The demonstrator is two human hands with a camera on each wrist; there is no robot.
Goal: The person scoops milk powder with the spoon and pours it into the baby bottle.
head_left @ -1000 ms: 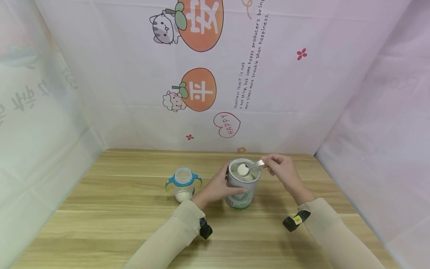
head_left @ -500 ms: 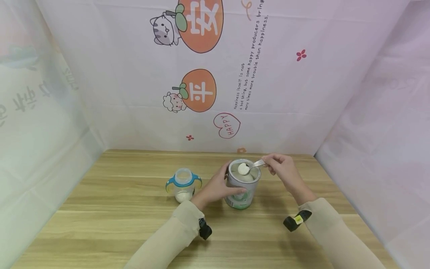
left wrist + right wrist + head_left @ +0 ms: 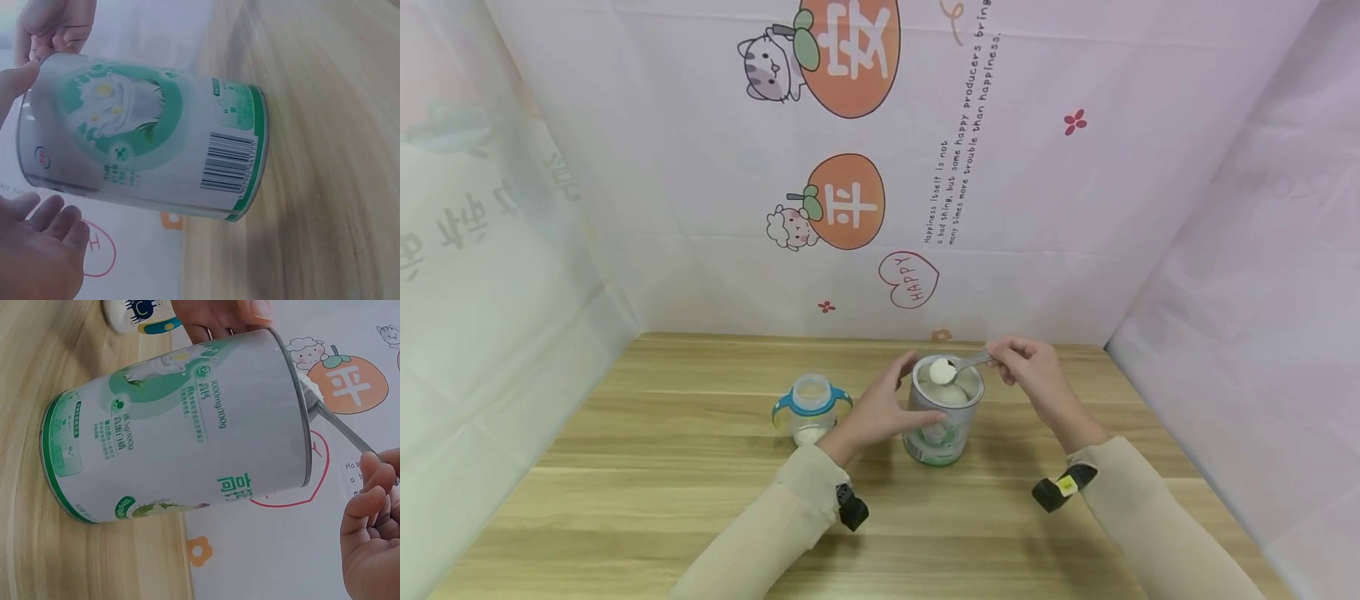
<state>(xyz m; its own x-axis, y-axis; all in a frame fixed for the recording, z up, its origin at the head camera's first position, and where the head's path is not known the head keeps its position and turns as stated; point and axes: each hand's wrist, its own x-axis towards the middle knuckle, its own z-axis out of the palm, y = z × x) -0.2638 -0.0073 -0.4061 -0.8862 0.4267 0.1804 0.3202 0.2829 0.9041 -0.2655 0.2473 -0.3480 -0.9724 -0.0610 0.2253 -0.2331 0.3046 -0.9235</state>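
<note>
A white and green milk powder can [image 3: 934, 446] stands upright on the wooden table. My left hand [image 3: 876, 412] is spread around its left side. In the left wrist view, the thumb [image 3: 22, 75] lies at the can's top edge, while the fingers [image 3: 59, 225] stand off its wall. My right hand [image 3: 1036, 382] pinches the handle of a metal spoon [image 3: 974, 360]. The spoon's bowl carries a heap of white powder [image 3: 942, 371] over the can's mouth. More pale powder shows down inside the can.
Left of the can stands a clear sippy cup [image 3: 812, 393] with blue handles, lidless, with white powder at its bottom; the left forearm partly overlaps it. A printed white cloth [image 3: 1015, 283] rises behind the wooden table [image 3: 647, 467], with more cloth on both sides.
My left hand has loosened from the can, its fingers lifting away and shifting slightly left. The right hand still holds the loaded spoon over the can, almost unmoved.
</note>
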